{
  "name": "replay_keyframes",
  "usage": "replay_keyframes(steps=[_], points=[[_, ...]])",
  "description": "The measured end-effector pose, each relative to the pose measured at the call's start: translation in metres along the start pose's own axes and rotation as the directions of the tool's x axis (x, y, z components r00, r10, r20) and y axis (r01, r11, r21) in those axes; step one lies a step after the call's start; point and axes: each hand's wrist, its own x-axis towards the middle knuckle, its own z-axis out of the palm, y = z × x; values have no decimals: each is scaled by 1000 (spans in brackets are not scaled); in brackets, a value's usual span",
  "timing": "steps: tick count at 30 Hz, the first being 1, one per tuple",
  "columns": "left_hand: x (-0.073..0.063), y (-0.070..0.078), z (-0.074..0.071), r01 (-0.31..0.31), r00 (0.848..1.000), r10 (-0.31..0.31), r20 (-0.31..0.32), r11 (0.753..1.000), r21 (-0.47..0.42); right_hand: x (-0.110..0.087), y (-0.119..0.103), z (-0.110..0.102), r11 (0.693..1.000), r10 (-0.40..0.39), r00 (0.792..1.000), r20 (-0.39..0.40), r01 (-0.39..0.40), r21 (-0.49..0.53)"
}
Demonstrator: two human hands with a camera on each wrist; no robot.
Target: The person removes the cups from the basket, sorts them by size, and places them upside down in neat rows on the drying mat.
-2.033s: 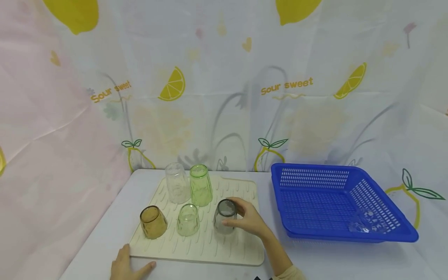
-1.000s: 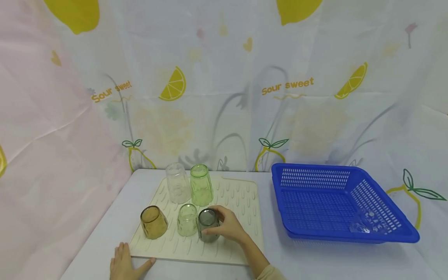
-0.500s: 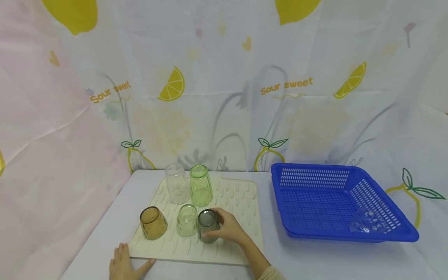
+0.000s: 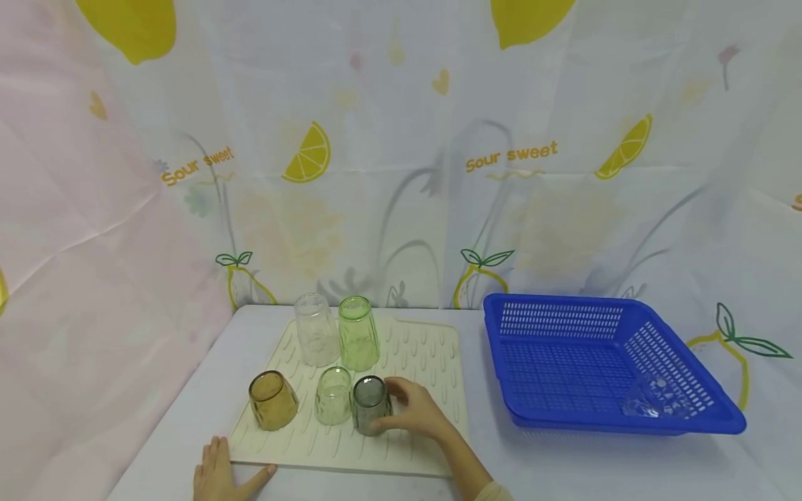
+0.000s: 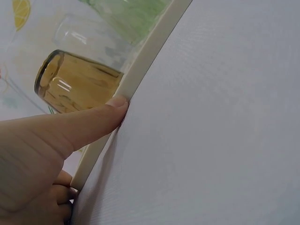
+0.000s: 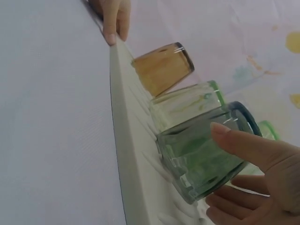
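A grey tumbler (image 4: pixel 372 406) stands on the cream drying mat (image 4: pixel 401 445), narrower end up, close beside a pale green tumbler (image 4: pixel 333 396). My right hand (image 4: pixel 416 412) is at its right side, thumb in front and fingers behind. In the right wrist view the thumb overlaps the grey glass, and the fingers are loosely spread beyond it. My left hand (image 4: pixel 219 474) rests at the mat's front left corner, its thumb (image 5: pixel 110 110) along the mat edge. An amber tumbler (image 4: pixel 273 400) stands near that corner. Behind are a tall clear glass (image 4: pixel 316 330) and a tall green glass (image 4: pixel 359 335).
To the right of the mat sits a blue plastic basket (image 4: pixel 617 422) with slotted walls, a crumpled clear plastic piece (image 4: pixel 658 398) inside it. The white table (image 4: pixel 464 316) meets a lemon-printed cloth (image 4: pixel 388 229) at the back.
My right hand brought the grey tumbler left across the mat to the pale green one. In the last half second its fingers loosened and drew slightly right. The left hand stayed put.
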Motion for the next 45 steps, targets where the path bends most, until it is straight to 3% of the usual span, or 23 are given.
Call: replay_keyframes(steps=[8,11,15,24,36,45], points=[[3,-3,-1,-39,999,39,-9,999,36,-7,-2,-9,1000,0,1000,-9,0,6],[5,-6,-2,-39,999,39,7,999,11,-12,-5,-12,999,-5,1000,-8,5,37],[5,-10,-5,9,999,-7,40,999,-49,-20,-11,-19,997,-11,1000,-17,13,80],[-1,-10,-6,108,994,-111,-11,985,-137,-35,-21,-41,995,-26,999,-37,29,96],[-2,-10,-7,100,993,-107,-49,986,-131,-49,-34,-70,995,-68,994,-81,74,74],[-2,-7,-7,68,993,-79,-90,990,-121,-66,-43,-100,996,-82,977,-198,88,22]])
